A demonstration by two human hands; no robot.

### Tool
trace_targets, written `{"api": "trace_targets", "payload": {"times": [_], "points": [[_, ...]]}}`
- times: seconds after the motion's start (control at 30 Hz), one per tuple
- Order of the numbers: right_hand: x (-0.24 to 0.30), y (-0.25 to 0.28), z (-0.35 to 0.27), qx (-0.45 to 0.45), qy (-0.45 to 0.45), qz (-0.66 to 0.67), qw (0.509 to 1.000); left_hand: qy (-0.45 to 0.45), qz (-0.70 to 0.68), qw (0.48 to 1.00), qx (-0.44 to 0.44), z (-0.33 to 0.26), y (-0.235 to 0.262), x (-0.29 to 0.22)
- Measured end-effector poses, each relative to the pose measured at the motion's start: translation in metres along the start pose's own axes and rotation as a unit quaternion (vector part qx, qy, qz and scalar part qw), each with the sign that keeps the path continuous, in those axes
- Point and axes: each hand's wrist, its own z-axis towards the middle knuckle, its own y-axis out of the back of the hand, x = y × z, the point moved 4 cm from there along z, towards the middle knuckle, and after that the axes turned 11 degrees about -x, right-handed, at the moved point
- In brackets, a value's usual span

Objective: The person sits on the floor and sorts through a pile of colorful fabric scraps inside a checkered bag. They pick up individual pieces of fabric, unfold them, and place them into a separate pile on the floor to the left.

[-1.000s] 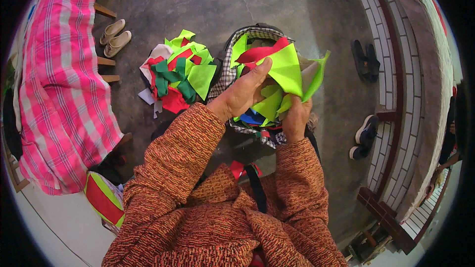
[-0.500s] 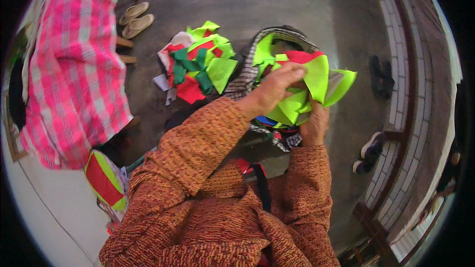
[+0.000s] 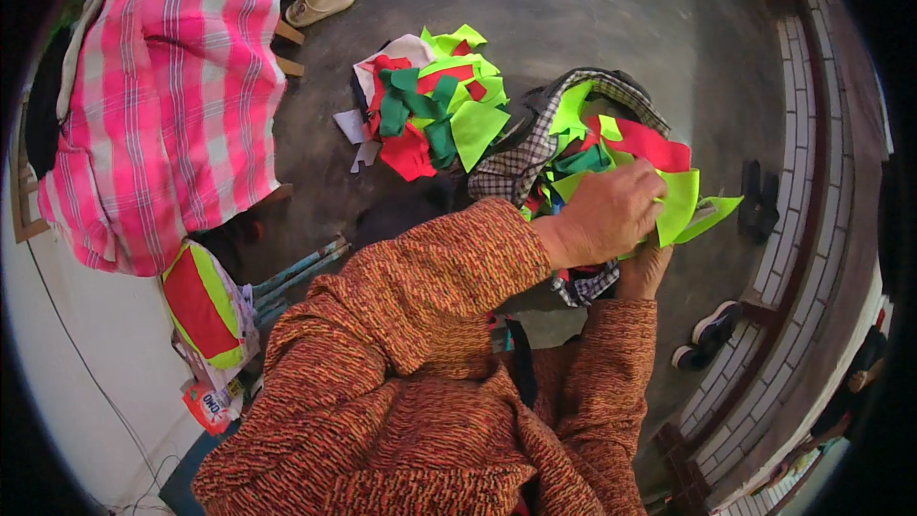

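Note:
My left hand (image 3: 604, 218) is closed, its fingers pinched on the edge of a neon yellow-green cloth piece (image 3: 679, 206). Below it, my right hand (image 3: 646, 270) grips the same cloth from underneath, its fingers partly hidden. A red cloth strip (image 3: 648, 144) lies just beyond my left hand. Both hands are over an open bag with a checked black-and-white lining (image 3: 517, 155), stuffed with green, red and yellow-green scraps. To its left, a heap of cloth scraps (image 3: 405, 96) in red, dark green, yellow-green and white rests on the floor.
A pink checked cloth (image 3: 177, 86) drapes over furniture at the left, with beige shoes (image 3: 320, 6) beside it. A red and yellow-green bundle (image 3: 202, 306) sits below. Dark sandals (image 3: 759, 201) and dark shoes (image 3: 707, 334) stand along the white brick edging (image 3: 798, 153) at right.
My left hand has moved down and closed nearer my right hand on the yellow-green cloth. The whole view has shifted, so floor items appear further right.

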Motion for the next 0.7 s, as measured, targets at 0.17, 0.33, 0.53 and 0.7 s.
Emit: {"api": "trace_targets", "payload": {"times": [0.17, 0.33, 0.53, 0.7], "points": [[-0.028, 0.005, 0.006, 0.037, -0.072, 0.04, 0.996, -0.122, -0.022, 0.992, -0.031, 0.004, 0.012, -0.017], [-0.074, -0.028, 0.019, 0.061, -0.053, -0.115, 0.99, -0.204, -0.071, 0.975, -0.061, 0.017, 0.019, -0.034], [-0.183, -0.082, 0.026, 0.127, -0.079, -0.201, 0.968, 0.095, -0.176, 0.962, -0.184, 0.047, 0.06, 0.016], [-0.153, -0.018, 0.035, 0.063, 0.265, -0.46, 0.845, 0.176, -0.245, 0.924, -0.234, 0.063, 0.082, 0.028]]}}
